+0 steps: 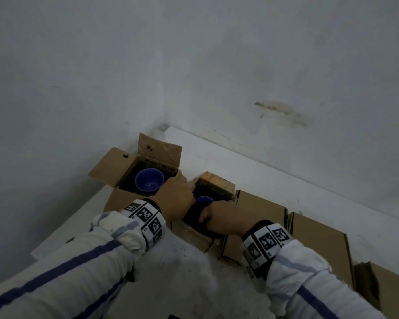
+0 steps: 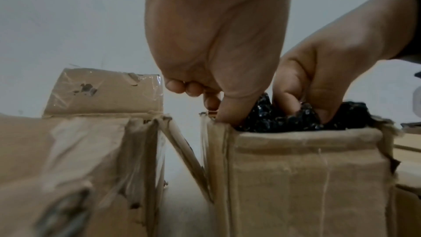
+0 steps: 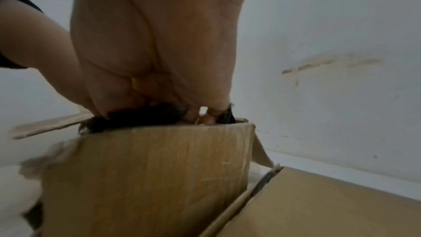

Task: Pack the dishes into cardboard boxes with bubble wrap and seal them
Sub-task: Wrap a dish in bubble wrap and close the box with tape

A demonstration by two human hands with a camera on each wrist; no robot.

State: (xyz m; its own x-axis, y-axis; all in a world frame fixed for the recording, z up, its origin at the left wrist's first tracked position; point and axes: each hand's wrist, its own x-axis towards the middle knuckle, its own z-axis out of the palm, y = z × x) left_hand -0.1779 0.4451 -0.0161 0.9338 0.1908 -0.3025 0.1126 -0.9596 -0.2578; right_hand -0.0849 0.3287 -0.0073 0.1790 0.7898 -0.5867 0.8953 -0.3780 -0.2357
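Black bubble wrap [image 2: 284, 120], soft and crushable, is pinched by both the left hand [image 2: 218, 60] and right hand [image 2: 337, 71] around a fragile blue bowl [image 1: 204, 200], best cradled underneath.

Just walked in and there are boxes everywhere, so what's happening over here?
A person is packing blue bowls into cardboard boxes. Both hands are at the near open box: the left hand grips its edge, while the right hand tucks black bubble wrap around a blue bowl. A second open box beside it holds another blue bowl, uncovered. Neither box is sealed.
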